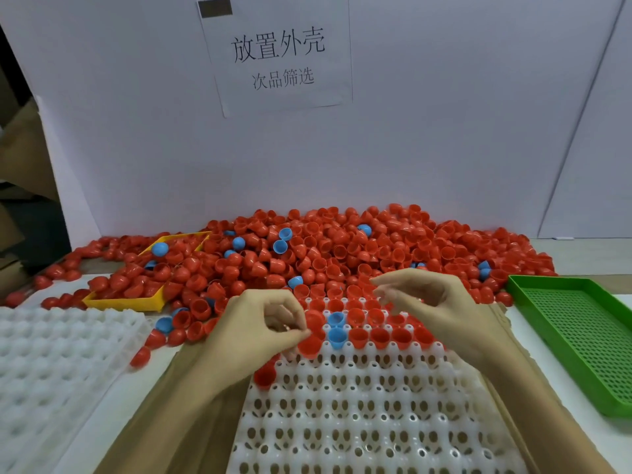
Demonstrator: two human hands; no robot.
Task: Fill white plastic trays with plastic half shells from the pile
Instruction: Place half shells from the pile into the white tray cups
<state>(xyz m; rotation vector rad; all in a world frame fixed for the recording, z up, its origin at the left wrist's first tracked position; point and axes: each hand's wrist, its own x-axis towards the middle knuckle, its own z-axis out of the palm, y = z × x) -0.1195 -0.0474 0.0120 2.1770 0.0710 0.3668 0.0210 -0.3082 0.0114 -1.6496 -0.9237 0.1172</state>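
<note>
A big pile of red half shells (342,248), with a few blue ones mixed in, lies against the back wall. In front of me sits a white plastic tray (359,415) with round holes; its far rows hold red shells and two blue shells (337,328). My left hand (263,330) hovers over the tray's far left part and pinches a red half shell (309,343) at its fingertips. My right hand (434,302) floats above the far right rows, fingers loosely bent, holding nothing.
A second white tray (58,357) lies at the left. A yellow bin (126,302) sits half buried in shells at the left back. A green perforated tray (581,336) stands at the right. A paper sign (277,56) hangs on the white wall.
</note>
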